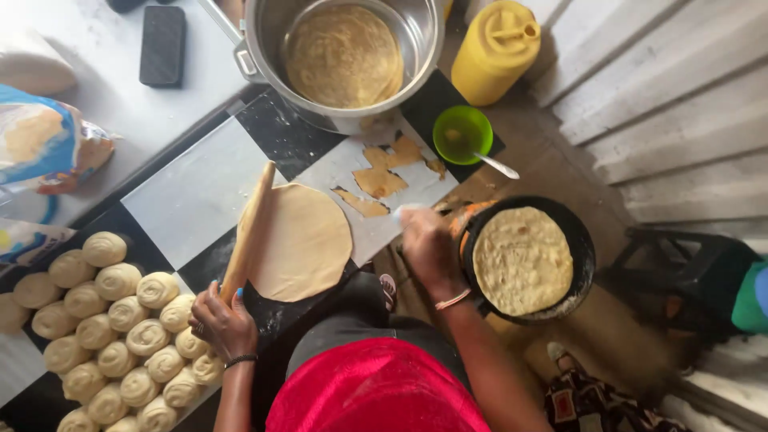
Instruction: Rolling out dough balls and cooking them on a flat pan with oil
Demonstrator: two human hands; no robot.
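The left hand (222, 322) is closed around the lower end of a wooden rolling pin (249, 231), which slants up and away across the left edge of a rolled-out round of dough (304, 240). That round lies flat on the black-and-white checkered table (188, 200), touching the pin. The right hand (428, 250) is clenched on a pale utensil (406, 213) (too blurred to say what kind), held just left of a black pan (578, 240) in which a flatbread (522, 260) lies, blistered and pale brown. To the left of the left hand, coiled dough balls (120, 336) sit packed in rows. Beyond the round of dough, torn scraps of flatbread (382, 178) lie on the table, and past them stands a big metal pot (420, 40) holding a stack of cooked flatbreads (344, 56). Right of the pot are a yellow jug (494, 52) and a green bowl (462, 134) with a spoon (498, 166) in it. A dark phone (162, 44) lies at the far left.
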